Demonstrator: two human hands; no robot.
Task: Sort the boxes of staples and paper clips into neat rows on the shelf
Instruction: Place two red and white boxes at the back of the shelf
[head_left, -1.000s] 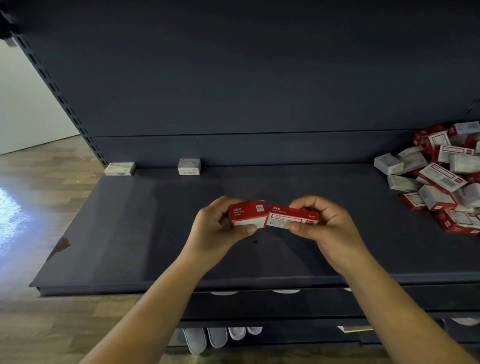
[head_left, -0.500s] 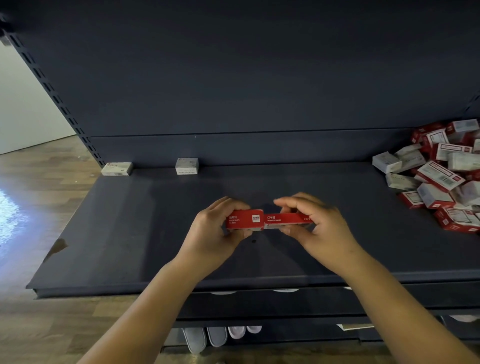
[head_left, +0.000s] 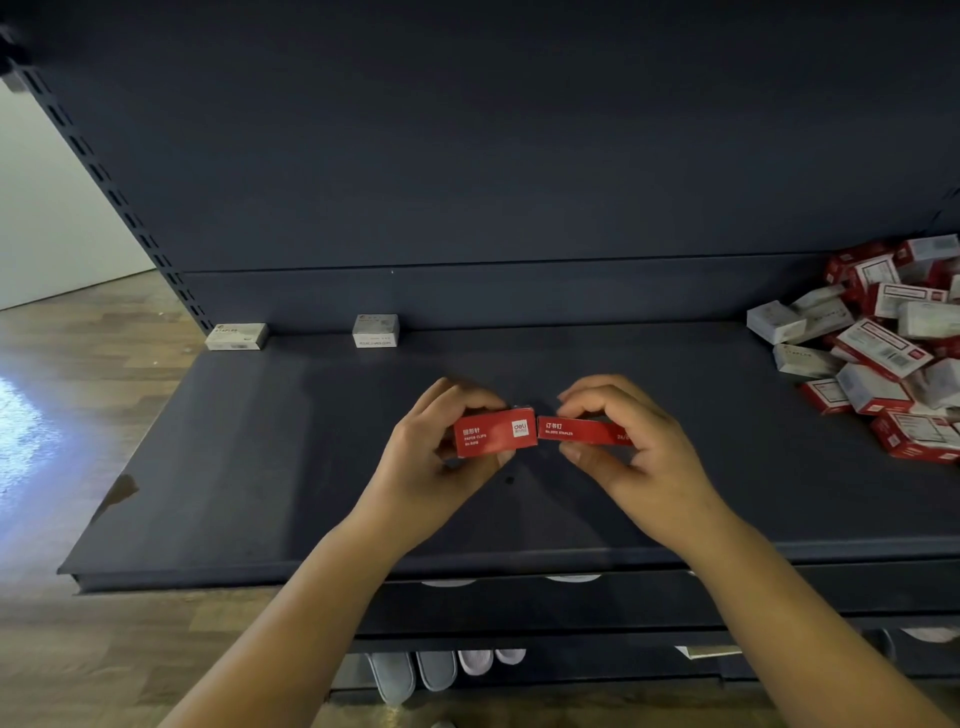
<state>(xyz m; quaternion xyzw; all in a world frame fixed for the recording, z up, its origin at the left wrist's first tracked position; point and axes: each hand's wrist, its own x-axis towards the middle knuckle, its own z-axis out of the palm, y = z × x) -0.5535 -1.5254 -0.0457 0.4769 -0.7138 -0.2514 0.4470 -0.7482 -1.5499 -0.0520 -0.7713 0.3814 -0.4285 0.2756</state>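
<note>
Above the middle of the shelf, the left hand pinches a paper clip box and the right hand a staple box, end to end; both look light, stiff cardboard, best gripped across their long sides.

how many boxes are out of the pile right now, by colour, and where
Red boxes, in hand: 2, paper clips box in the left hand, staples box in the right hand
White boxes, at the shelf back: 2, left white box and second white box
Total: 4
The pile at right is too jumbled to count.
</note>
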